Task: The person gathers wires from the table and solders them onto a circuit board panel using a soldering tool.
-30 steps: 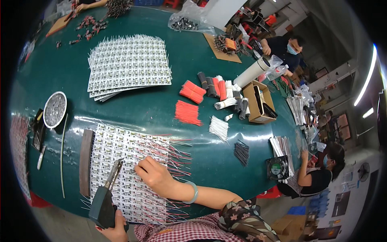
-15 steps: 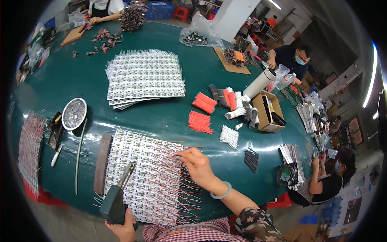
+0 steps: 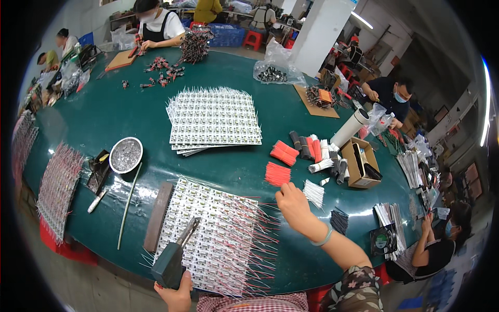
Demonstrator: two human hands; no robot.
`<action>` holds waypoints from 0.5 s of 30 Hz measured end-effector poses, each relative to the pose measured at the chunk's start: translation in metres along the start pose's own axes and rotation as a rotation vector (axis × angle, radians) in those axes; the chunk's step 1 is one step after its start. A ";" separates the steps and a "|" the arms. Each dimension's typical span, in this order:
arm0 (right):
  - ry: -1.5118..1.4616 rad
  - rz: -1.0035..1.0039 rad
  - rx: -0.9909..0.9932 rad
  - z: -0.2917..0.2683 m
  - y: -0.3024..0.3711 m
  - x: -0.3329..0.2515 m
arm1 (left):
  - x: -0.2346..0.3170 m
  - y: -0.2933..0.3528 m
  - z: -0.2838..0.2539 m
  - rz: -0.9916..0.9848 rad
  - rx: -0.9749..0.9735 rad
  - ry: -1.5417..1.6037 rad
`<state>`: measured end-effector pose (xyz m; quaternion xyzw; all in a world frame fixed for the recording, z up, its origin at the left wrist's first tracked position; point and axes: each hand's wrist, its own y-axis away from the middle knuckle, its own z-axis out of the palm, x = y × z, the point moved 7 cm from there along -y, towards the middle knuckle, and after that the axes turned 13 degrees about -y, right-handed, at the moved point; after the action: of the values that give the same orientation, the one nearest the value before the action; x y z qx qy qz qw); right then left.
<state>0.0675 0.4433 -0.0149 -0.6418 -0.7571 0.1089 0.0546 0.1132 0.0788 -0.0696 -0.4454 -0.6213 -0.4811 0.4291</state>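
Observation:
My left hand [image 3: 175, 295] grips the handle of a dark green soldering gun [image 3: 169, 262], whose narrow metal tip slants over a sheet of white circuit boards [image 3: 189, 213]. Rows of thin red and white wires stand out from the sheet's right part and overhang its right edge. Beyond that edge my right hand [image 3: 297, 208] is closed, its fingertips at the near end of a pile of short red wires [image 3: 278, 173]. Whatever the fingertips pinch is hidden. Along the sheet's left side lies a brown bar [image 3: 158, 217].
White wires [image 3: 313, 193] and black wires [image 3: 340, 221] lie right of my right hand. A stack of circuit sheets [image 3: 214, 119] sits farther back. Left stand a bowl of metallic bits [image 3: 126, 155] and a thin rod [image 3: 128, 208]. A cardboard box [image 3: 364, 177], flask [image 3: 349, 128] and fan [image 3: 383, 239] stand right.
My right hand has gone from the wired edge of the sheet outward to the red wire pile. My left hand still holds the soldering gun over the boards. The whole view has shifted.

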 end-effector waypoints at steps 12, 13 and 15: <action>0.353 -0.159 -0.233 0.047 -0.018 -0.017 | 0.013 0.002 -0.015 0.081 -0.030 -0.079; 0.343 -0.131 -0.261 0.049 -0.018 -0.015 | 0.017 0.003 -0.016 0.081 -0.033 -0.082; 0.329 -0.114 -0.268 0.049 -0.019 -0.016 | 0.025 0.002 -0.017 0.036 -0.010 0.001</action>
<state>0.0410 0.4201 -0.0575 -0.6087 -0.7807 -0.1021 0.0977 0.1112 0.0664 -0.0425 -0.4584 -0.6105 -0.4769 0.4357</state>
